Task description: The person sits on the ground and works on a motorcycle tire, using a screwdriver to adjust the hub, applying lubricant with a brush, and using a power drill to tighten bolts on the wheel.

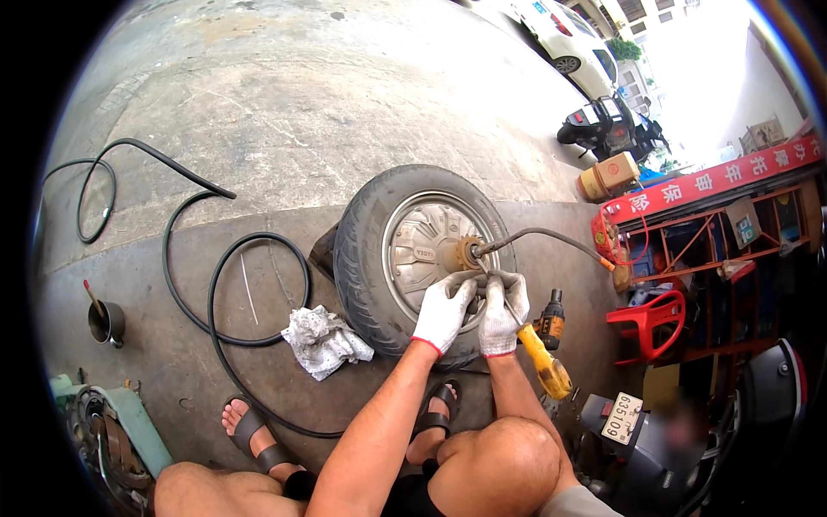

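A scooter wheel (353, 250) with a black tyre and a silver hub stands upright in front of me. From the axle (469, 252) at its hub centre a dark sheathed cable (543, 231) arches to the right. My left hand (444, 312), in a white work glove with grey fingertips, is closed close below the axle; what its fingers grip is hidden. My right hand (500, 320), gloved alike, is closed around the metal shaft of a screwdriver (544, 360). Its yellow handle points down and right, and the tip reaches toward the axle.
A cordless drill (551, 320) stands right of the wheel. A crumpled rag (323, 340) and a looping black hose (211, 293) lie at left, near a dark pot (108, 323). To the right are a red plastic chair (650, 327), a shelf rack (715, 233) and a parked scooter (620, 439).
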The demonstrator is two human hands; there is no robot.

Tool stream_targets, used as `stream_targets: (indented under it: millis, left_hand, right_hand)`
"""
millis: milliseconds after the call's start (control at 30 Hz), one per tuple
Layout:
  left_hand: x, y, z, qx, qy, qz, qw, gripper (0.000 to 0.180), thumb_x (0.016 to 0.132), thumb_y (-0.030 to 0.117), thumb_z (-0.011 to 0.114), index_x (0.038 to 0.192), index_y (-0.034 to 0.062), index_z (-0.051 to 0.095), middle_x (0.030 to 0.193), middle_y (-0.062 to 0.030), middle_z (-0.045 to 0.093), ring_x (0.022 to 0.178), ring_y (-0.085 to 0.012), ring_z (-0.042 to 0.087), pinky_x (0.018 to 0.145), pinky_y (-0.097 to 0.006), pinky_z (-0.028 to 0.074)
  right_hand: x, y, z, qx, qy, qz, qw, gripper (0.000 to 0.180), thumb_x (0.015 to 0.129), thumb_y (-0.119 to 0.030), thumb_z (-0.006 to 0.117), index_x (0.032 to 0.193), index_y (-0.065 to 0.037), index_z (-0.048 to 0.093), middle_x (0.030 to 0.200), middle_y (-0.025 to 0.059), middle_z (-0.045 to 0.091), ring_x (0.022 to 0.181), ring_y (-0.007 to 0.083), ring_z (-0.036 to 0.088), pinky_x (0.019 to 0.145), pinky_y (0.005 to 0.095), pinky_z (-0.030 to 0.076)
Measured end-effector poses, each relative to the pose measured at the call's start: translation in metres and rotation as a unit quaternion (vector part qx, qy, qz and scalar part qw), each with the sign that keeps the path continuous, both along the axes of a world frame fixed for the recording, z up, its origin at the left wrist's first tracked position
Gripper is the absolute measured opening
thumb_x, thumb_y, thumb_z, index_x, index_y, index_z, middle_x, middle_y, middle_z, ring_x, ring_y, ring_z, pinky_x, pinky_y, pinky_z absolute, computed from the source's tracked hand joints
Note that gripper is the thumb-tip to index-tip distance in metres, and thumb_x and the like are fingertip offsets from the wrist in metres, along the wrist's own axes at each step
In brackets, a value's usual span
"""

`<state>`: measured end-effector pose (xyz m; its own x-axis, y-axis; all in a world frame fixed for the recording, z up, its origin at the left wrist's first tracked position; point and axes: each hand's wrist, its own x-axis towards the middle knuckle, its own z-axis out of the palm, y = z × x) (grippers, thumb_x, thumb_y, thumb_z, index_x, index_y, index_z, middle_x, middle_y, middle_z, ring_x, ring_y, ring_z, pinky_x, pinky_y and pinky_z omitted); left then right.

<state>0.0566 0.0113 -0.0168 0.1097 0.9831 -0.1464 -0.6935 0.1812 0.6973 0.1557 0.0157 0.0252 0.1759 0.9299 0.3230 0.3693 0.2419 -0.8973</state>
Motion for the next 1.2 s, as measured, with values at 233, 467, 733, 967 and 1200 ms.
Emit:
stream_targets:
  millis: [233, 467, 733, 967, 1200]
  left_hand:
    - [-0.001, 0.001, 0.002, -0.019, 0.000, 0.001, 1.000, 0.030, 0.102, 0.011, 0.058, 0.127, -0.0047, 0.065, 0.100, -0.0054, 0.073, 0.079, -0.0070, 0.061, 0.070, -0.024, 0.051]
    - [0.005, 0.002, -0.011, 0.005, -0.016, 0.029, 0.999, 0.032, 0.104, 0.015, 0.057, 0.129, -0.0042, 0.064, 0.102, -0.0046, 0.070, 0.081, -0.0061, 0.063, 0.072, -0.022, 0.055]
    - [0.000, 0.002, -0.004, -0.017, -0.031, -0.009, 0.999, 0.032, 0.105, 0.016, 0.057, 0.129, -0.0027, 0.064, 0.100, -0.0025, 0.070, 0.076, -0.0055, 0.061, 0.066, -0.021, 0.052]
    - [-0.002, 0.001, 0.003, 0.004, 0.010, -0.016, 1.000, 0.030, 0.103, 0.014, 0.057, 0.127, -0.0023, 0.066, 0.087, 0.0009, 0.067, 0.071, -0.0049, 0.055, 0.063, -0.021, 0.048]
    - [-0.005, -0.001, 0.009, -0.013, -0.008, -0.020, 1.000, 0.030, 0.103, 0.015, 0.058, 0.126, -0.0012, 0.067, 0.086, 0.0000, 0.067, 0.069, -0.0047, 0.055, 0.061, -0.021, 0.047]
  right_hand:
    - [-0.003, 0.003, 0.005, 0.012, -0.022, 0.003, 1.000, 0.005, 0.101, -0.001, 0.055, 0.102, 0.002, 0.059, 0.088, 0.0088, 0.070, 0.074, 0.0113, 0.067, 0.068, 0.0255, 0.057]
    - [-0.015, 0.004, 0.013, -0.029, -0.011, -0.027, 0.999, 0.008, 0.101, -0.006, 0.057, 0.097, 0.000, 0.060, 0.084, 0.0052, 0.067, 0.069, 0.0089, 0.063, 0.063, 0.0248, 0.052]
    - [-0.010, 0.004, 0.003, -0.023, 0.030, -0.037, 0.999, 0.005, 0.102, -0.006, 0.055, 0.101, -0.001, 0.056, 0.083, 0.0082, 0.068, 0.066, 0.0121, 0.067, 0.060, 0.0255, 0.055]
    - [-0.002, 0.001, -0.005, -0.017, 0.078, -0.073, 0.994, 0.005, 0.102, -0.007, 0.054, 0.102, -0.002, 0.055, 0.086, 0.0104, 0.068, 0.066, 0.0135, 0.067, 0.059, 0.0259, 0.055]
    - [0.001, -0.005, -0.001, -0.018, 0.094, -0.027, 0.995, 0.004, 0.101, -0.004, 0.054, 0.103, 0.001, 0.055, 0.090, 0.0101, 0.067, 0.074, 0.0151, 0.067, 0.070, 0.0286, 0.057]
